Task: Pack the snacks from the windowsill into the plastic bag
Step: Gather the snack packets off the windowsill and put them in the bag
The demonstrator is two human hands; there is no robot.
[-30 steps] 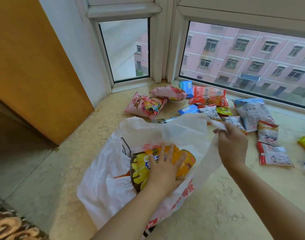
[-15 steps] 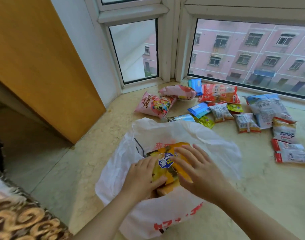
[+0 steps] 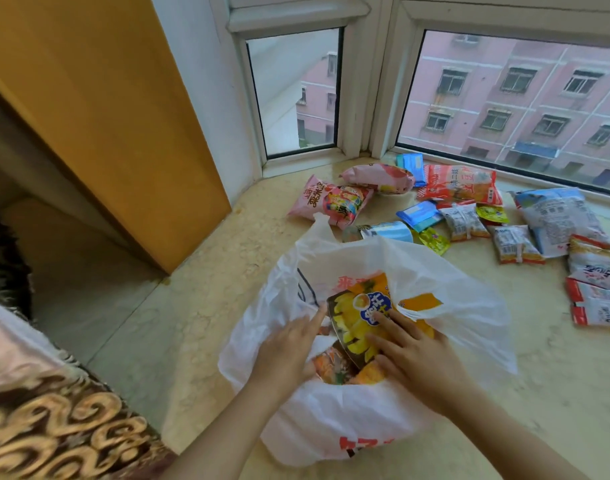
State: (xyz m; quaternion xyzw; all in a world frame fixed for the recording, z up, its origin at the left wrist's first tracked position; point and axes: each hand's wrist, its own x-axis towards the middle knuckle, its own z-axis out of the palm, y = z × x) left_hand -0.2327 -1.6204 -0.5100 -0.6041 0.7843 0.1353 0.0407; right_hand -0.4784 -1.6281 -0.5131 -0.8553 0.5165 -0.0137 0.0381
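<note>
Snacks bag (image 3: 376,318), yellow, now sits deeper in the plastic bag (image 3: 331,420) as the right hand (image 3: 414,355) and left hand (image 3: 289,344) press it flat-fingered, gripping nothing; many packets wait along the windowsill (image 3: 504,393) far edge.

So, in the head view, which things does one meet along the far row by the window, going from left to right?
pink snack bag → pink wrapped pack → blue pack → red snack bag → large pale blue bag
</note>
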